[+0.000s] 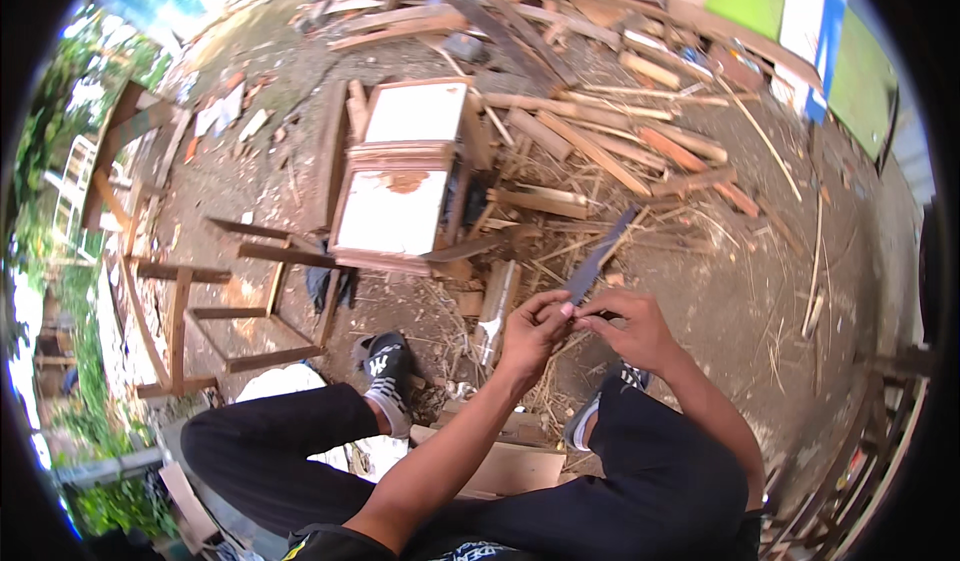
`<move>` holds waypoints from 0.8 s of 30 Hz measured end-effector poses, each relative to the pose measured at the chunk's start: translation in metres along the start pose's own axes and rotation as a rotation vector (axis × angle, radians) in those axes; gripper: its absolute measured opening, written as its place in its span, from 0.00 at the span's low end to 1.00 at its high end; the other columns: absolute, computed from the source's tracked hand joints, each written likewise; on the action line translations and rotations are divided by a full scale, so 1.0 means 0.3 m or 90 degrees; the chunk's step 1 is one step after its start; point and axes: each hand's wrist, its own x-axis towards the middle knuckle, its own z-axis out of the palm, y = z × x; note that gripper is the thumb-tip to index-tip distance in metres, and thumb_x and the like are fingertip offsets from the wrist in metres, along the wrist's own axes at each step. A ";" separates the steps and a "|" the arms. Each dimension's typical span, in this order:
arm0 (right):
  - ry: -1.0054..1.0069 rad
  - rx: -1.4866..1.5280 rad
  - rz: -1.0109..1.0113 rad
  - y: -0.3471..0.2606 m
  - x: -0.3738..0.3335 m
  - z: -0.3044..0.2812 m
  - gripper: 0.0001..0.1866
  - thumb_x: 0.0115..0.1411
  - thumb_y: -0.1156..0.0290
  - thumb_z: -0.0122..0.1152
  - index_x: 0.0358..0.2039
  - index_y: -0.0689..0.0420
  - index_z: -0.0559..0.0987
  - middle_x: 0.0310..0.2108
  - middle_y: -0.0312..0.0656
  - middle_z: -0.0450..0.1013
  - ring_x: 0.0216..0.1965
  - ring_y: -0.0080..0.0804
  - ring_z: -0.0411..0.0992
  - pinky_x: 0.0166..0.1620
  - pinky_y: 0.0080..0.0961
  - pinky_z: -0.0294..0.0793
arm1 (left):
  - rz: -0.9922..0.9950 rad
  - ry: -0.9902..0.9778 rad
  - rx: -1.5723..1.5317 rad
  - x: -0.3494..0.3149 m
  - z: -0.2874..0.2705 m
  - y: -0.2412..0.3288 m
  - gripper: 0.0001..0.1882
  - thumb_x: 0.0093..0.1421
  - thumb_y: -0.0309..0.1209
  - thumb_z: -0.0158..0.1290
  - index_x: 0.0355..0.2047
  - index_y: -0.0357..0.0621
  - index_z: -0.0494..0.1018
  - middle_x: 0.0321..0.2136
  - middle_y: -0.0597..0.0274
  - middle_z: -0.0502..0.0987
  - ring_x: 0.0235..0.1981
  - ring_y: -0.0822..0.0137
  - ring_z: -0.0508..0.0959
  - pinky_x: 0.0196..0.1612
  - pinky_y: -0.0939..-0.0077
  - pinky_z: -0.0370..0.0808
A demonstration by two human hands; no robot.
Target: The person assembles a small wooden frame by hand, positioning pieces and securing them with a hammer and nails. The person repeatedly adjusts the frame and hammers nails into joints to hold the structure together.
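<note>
In front of my knees, both hands meet at the near end of a long, dark, flat blade-like strip [598,258]. It tapers away from me, up and to the right, above the dirt and wood scraps. My left hand [535,339] is closed around its near end, thumb on top. Fingertips of my right hand [632,329] are pinched together right beside the left thumb; whatever sits between them is too small to make out. The exact grip is partly hidden by the fingers.
Beyond my feet stands a wooden cabinet frame [402,201] with white panels. A loose wooden frame [262,311] lies to its left. Several planks and offcuts [580,131] are heaped at the far side. A board [510,469] lies between my legs.
</note>
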 end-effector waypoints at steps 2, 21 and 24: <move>-0.066 -0.052 -0.074 -0.177 0.076 -0.013 0.06 0.60 0.75 0.69 0.38 0.59 0.83 0.35 0.48 0.80 0.37 0.49 0.79 0.40 0.38 0.78 | 0.027 -0.019 -0.027 -0.105 0.015 0.097 0.18 0.67 0.25 0.61 0.54 0.33 0.72 0.41 0.52 0.83 0.41 0.61 0.86 0.46 0.72 0.85; -0.294 -0.270 -0.452 -1.410 0.399 0.643 0.10 0.57 0.79 0.70 0.39 0.59 0.81 0.35 0.46 0.79 0.36 0.45 0.80 0.39 0.35 0.78 | 0.749 0.172 0.364 -1.062 -0.433 0.879 0.08 0.60 0.23 0.65 0.40 0.36 0.83 0.33 0.56 0.84 0.35 0.70 0.83 0.41 0.74 0.78; -0.310 -0.241 -0.468 -1.478 0.408 0.736 0.08 0.56 0.79 0.70 0.37 0.59 0.81 0.33 0.44 0.79 0.35 0.44 0.80 0.38 0.35 0.78 | 0.791 0.242 0.390 -1.156 -0.484 0.902 0.08 0.59 0.24 0.66 0.39 0.37 0.84 0.33 0.56 0.84 0.34 0.68 0.83 0.40 0.73 0.77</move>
